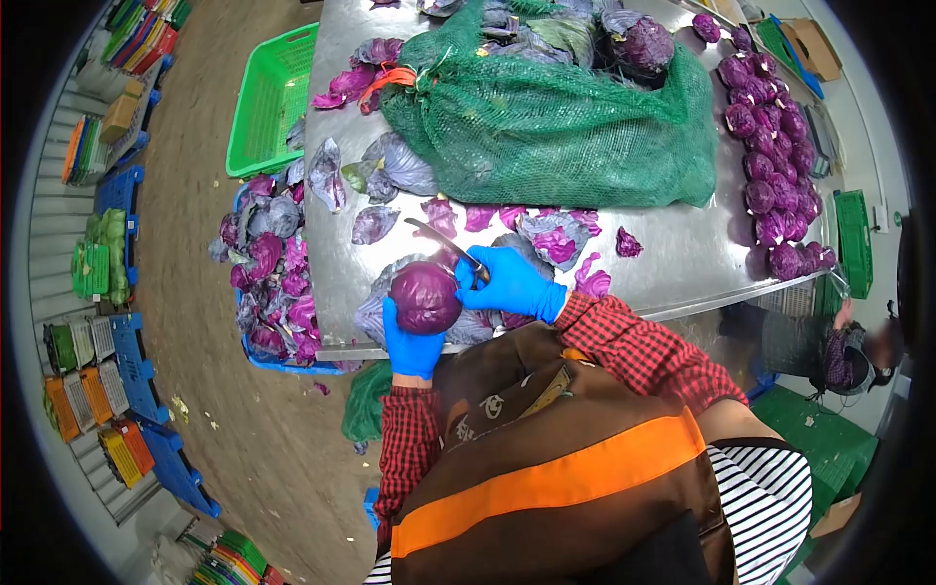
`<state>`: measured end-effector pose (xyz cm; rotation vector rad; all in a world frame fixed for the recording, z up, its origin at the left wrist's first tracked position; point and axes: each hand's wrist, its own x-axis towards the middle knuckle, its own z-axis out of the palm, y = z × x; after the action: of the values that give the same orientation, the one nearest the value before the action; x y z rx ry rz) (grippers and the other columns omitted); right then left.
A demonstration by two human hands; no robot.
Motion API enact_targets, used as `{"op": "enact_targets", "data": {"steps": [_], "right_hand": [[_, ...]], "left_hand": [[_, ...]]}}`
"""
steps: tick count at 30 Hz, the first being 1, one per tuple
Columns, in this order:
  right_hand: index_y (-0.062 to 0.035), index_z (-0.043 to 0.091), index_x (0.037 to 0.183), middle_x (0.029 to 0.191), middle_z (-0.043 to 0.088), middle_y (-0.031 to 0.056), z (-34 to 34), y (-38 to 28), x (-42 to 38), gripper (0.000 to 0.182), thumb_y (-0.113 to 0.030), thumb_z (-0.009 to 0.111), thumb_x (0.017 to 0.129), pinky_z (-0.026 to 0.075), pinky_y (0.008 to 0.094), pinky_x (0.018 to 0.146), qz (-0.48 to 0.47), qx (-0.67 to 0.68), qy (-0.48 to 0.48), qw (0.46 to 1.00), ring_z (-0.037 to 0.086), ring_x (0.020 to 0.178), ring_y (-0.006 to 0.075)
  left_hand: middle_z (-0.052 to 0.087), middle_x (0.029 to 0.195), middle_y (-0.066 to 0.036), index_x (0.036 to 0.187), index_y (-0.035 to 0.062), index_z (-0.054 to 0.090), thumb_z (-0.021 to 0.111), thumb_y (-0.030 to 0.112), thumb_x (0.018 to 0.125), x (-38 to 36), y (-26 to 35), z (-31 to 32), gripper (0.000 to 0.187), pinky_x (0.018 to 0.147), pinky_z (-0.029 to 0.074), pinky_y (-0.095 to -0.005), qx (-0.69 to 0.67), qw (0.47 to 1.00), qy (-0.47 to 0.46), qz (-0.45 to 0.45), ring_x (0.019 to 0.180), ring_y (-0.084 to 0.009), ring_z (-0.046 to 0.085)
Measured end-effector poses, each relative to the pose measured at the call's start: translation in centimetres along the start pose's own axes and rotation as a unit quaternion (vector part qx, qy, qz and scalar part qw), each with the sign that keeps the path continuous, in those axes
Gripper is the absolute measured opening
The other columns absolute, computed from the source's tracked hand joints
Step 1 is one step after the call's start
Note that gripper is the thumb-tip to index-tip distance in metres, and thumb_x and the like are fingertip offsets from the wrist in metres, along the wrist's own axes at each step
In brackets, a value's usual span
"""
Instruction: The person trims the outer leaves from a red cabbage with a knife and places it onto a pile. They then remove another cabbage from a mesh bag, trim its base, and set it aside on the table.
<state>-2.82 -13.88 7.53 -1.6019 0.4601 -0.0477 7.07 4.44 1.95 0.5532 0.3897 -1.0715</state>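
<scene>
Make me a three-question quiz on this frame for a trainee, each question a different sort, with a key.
1. Which hand holds the curved knife?

2. True or false: the left hand rests on the green mesh sack.

3. Fill in the colour: at the left side of the steel table, loose red cabbage leaves are heaped in a ____ crate.

Key:
1. The right hand.
2. False; it holds a round red cabbage.
3. Blue.
</scene>
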Motion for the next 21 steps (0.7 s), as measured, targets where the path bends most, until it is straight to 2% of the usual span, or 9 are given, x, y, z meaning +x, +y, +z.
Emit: {"op": "enact_targets", "data": {"steps": [5,9,12,14,16,17,18,19,21], "right_hand": [[-0.0017,0.062,0.085,0.074,0.062,0.0040,0.9,-0.1,0.0,0.016,-0.011,0.070,0.076,0.047,0.0270,0.063,0.017,-0.169,0.061,0.984,0.054,0.067,0.0076],[-0.0009,0.062,0.086,0.071,0.060,0.0062,0.9,1.0,0.0,0.015,-0.010,0.069,0.077,0.046,0.0268,0.060,-0.019,-0.118,0.081,0.990,0.052,0.064,0.0077],[-0.0039,0.063,0.087,0.071,0.062,0.0086,0.9,0.6,-0.1,0.017,-0.014,0.068,0.074,0.048,0.0320,0.060,-0.030,-0.033,0.090,0.995,0.059,0.064,0.0146],[-0.0034,0.062,0.087,0.072,0.061,0.0068,0.8,-1.7,-0.5,0.014,-0.012,0.067,0.076,0.048,0.0305,0.061,-0.086,-0.030,0.020,0.996,0.057,0.064,0.0127],[-0.0033,0.062,0.088,0.072,0.061,0.0051,0.0,-3.6,-0.3,0.014,-0.011,0.067,0.076,0.048,0.0295,0.061,-0.060,0.018,-0.060,0.996,0.057,0.063,0.0123],[-0.0032,0.062,0.089,0.072,0.061,0.0035,-0.7,-4.2,0.1,0.014,-0.011,0.067,0.077,0.048,0.0286,0.061,-0.035,0.064,-0.137,0.988,0.057,0.063,0.0119],[-0.0031,0.063,0.093,0.076,0.062,0.0011,-1.7,-4.5,0.7,0.017,-0.013,0.067,0.079,0.049,0.0280,0.063,-0.001,0.095,-0.177,0.980,0.058,0.067,0.0124],[-0.0031,0.063,0.093,0.076,0.062,0.0011,-2.3,-4.3,1.7,0.017,-0.013,0.067,0.079,0.049,0.0280,0.063,-0.001,0.096,-0.176,0.980,0.058,0.067,0.0124],[-0.0036,0.063,0.100,0.081,0.062,0.0005,-3.5,-3.4,3.5,0.022,-0.016,0.067,0.082,0.049,0.0286,0.066,0.103,0.141,-0.149,0.973,0.059,0.072,0.0133]], "left_hand": [[0.040,0.143,-0.014,0.142,0.0130,0.037,0.056,0.055,0.086,-0.1,0.0,-0.3,0.072,0.109,0.031,-0.0551,0.010,1.000,0.009,0.008,0.132,-0.0334,0.039],[0.040,0.143,-0.014,0.141,0.0142,0.038,0.056,0.055,0.086,-0.4,-0.2,-0.1,0.071,0.109,0.031,-0.0550,-0.008,1.000,0.012,0.006,0.132,-0.0331,0.039],[0.040,0.143,-0.014,0.141,0.0157,0.038,0.054,0.057,0.086,-0.6,-0.1,0.4,0.071,0.108,0.032,-0.0555,-0.033,0.999,0.011,0.009,0.132,-0.0327,0.039],[0.039,0.143,-0.014,0.141,0.0165,0.038,0.053,0.059,0.086,-1.0,-0.3,1.0,0.071,0.108,0.033,-0.0561,-0.048,0.999,0.008,0.011,0.132,-0.0327,0.039],[0.040,0.142,-0.014,0.141,0.0174,0.038,0.045,0.064,0.088,-1.6,-0.7,1.3,0.071,0.105,0.035,-0.0587,0.230,0.965,0.019,0.121,0.131,-0.0336,0.040],[0.040,0.142,-0.014,0.141,0.0174,0.038,0.045,0.064,0.088,-1.7,-0.5,0.7,0.071,0.105,0.035,-0.0587,0.231,0.965,0.020,0.121,0.131,-0.0336,0.040],[0.039,0.143,-0.016,0.143,0.0157,0.035,0.042,0.065,0.088,-1.6,-0.2,-0.4,0.074,0.103,0.036,-0.0610,0.056,0.995,-0.066,0.051,0.130,-0.0358,0.040],[0.038,0.143,-0.018,0.144,0.0141,0.033,0.040,0.066,0.089,-1.5,0.2,-1.9,0.076,0.101,0.037,-0.0633,-0.122,0.981,-0.148,-0.022,0.130,-0.0379,0.040],[0.035,0.143,-0.024,0.145,0.0093,0.027,0.039,0.070,0.087,-0.4,0.2,-6.5,0.085,0.098,0.037,-0.0666,-0.134,0.983,-0.109,-0.064,0.130,-0.0435,0.037]]}}
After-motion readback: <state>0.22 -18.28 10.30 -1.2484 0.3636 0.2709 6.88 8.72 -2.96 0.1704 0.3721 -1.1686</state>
